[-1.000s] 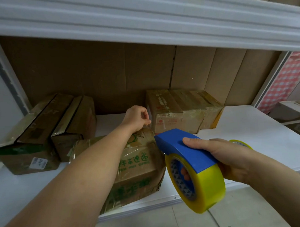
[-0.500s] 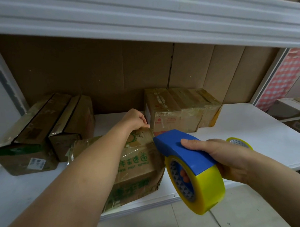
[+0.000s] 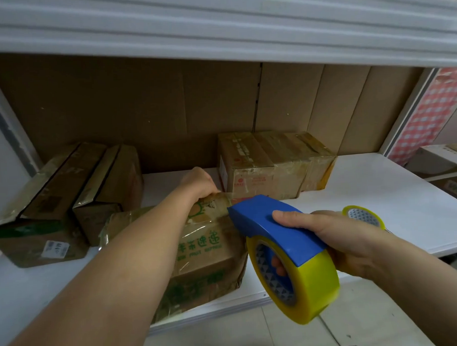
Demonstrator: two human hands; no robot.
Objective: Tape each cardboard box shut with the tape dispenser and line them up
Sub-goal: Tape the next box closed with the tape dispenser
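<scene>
Could rip or stick crooked: left hand [image 3: 199,183] pinching tape end at far top edge of box [image 3: 199,254] on shelf [image 3: 378,193], right hand [image 3: 336,236] gripping tape dispenser [image 3: 284,253] w/ nose just beside box corner.

White laminate shelf board [image 3: 378,193] at the bottom, smooth and flat, pale front edge running along the near side. Above, the ribbed white underside of an upper shelf [image 3: 217,25] across the whole top. Behind, a brown corrugated cardboard back panel [image 3: 142,111] in several upright sheets, with a vertical seam near the middle. Grey-white metal upright post [image 3: 5,128] at far left, another at right. Past the right post, a red-and-white checked cloth [image 3: 427,114]. Below the shelf edge, pale grey tiled floor [image 3: 357,331]. Soft, even light, no hard shadows.
</scene>
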